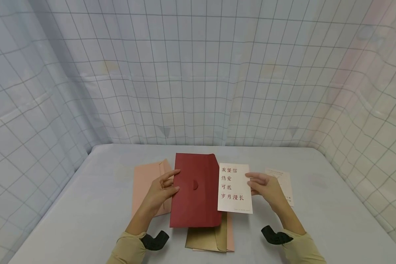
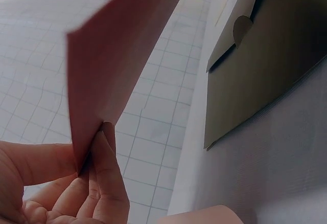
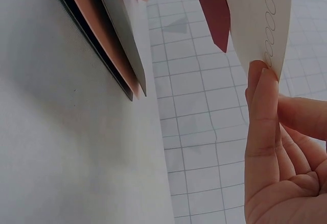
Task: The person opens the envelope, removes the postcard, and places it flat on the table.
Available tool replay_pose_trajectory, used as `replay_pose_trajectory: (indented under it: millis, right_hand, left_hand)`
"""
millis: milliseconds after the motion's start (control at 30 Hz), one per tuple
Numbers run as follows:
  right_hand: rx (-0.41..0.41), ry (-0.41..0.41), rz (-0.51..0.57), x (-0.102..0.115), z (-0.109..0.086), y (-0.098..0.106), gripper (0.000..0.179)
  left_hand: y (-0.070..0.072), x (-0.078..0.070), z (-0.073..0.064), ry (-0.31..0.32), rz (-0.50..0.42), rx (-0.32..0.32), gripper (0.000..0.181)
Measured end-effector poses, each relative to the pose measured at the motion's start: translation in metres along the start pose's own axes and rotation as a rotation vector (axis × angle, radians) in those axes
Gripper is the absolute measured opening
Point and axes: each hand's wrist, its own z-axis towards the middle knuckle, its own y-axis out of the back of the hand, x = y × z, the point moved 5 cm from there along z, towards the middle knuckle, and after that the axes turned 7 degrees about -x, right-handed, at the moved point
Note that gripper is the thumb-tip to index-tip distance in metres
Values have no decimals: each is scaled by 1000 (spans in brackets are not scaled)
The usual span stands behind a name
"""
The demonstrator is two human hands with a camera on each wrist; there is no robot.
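Note:
A dark red envelope [image 1: 195,205] with a half-round tab is held up above the table. My left hand [image 1: 158,192] pinches its left edge between thumb and fingers, and the left wrist view shows the same grip on the red envelope [image 2: 110,65] edge-on. In my right hand [image 1: 266,187] is a white card [image 1: 234,189] with red Chinese characters, pinched at its right edge. The card stands just right of the red envelope in the head view. From behind, the white card [image 3: 260,24] shows a looping line near the fingertips.
Under the red envelope lie a gold envelope [image 1: 204,240] and a pink one [image 1: 230,234]. Another pink envelope [image 1: 145,183] lies behind my left hand. A second printed card [image 1: 285,183] lies behind my right hand. A white gridded curtain [image 1: 198,91] hangs around the white table [image 1: 69,205].

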Motion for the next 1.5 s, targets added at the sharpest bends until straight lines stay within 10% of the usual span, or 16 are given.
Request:
replay_pose_trajectory:
  millis: [1500]
  right_hand:
    - [-52,-10,-31,-5,4,7,40]
  left_hand:
    - [7,1,2,33,-49,-50,61]
